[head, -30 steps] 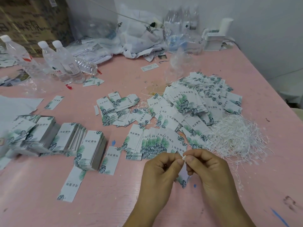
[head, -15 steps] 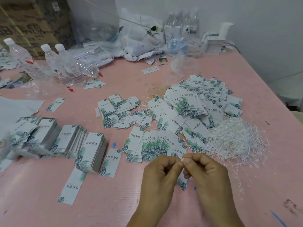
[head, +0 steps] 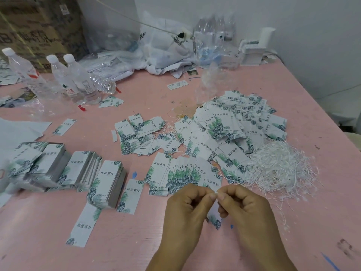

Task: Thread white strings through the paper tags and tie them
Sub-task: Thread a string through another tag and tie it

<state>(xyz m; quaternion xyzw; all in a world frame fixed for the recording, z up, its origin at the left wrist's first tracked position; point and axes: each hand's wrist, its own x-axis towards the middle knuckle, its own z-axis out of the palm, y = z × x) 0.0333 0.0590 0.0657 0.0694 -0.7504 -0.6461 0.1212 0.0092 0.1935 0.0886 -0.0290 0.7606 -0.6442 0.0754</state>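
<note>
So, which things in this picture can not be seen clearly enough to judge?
- Head view: the string pinched between the left hand and right hand; fingertips cover it, so any knot is hidden.
- Head view: the tag below the hands; mostly hidden by them, its hole is unseen.
- Head view: small print on the tag pile; too small.
- Head view: stacks at the left edge; blurred, partly cut off.
</note>
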